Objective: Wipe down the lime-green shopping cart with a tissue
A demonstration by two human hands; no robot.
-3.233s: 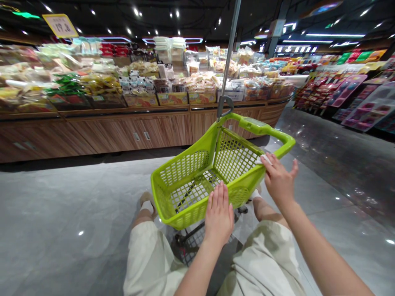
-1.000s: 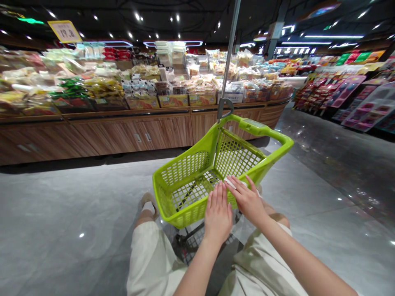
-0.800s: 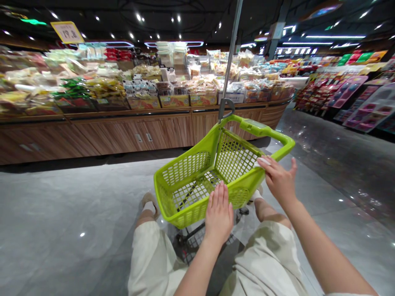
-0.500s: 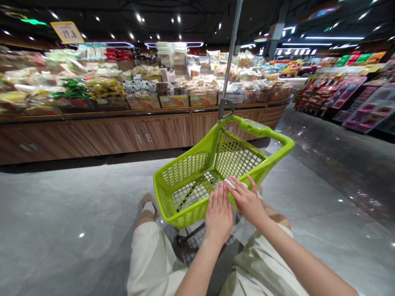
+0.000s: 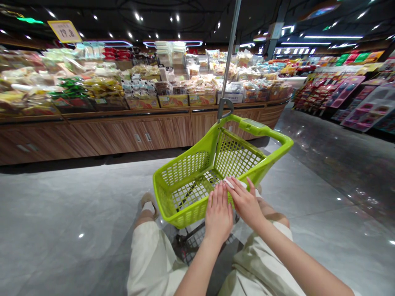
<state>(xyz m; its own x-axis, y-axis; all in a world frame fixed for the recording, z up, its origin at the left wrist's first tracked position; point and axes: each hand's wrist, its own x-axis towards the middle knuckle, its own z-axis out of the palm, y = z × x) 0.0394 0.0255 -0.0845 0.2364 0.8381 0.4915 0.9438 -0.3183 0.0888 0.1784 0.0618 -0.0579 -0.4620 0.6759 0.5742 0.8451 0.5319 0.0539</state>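
Observation:
A lime-green shopping basket [image 5: 185, 168] on a wheeled frame stands in front of my knees, empty inside. My left hand [image 5: 218, 213] lies flat, fingers together and stretched out, on the basket's near rim. My right hand [image 5: 245, 201] rests beside it on the same rim, fingers pressed over a small white wipe [image 5: 230, 183]. The basket's green handle [image 5: 262, 130] rises at the far right, and a grey pole [image 5: 228, 61] stands up from its far side.
A long wooden display counter [image 5: 138, 131] piled with packaged food runs across the back. A yellow price sign [image 5: 64, 31] hangs at upper left. Racks of colourful goods [image 5: 348, 94] line the right side. Glossy grey floor [image 5: 61, 213] surrounds the basket.
My right hand slid the wipe out along the basket's right rim toward the handle and back next to my left hand. The left hand stayed on the near rim.

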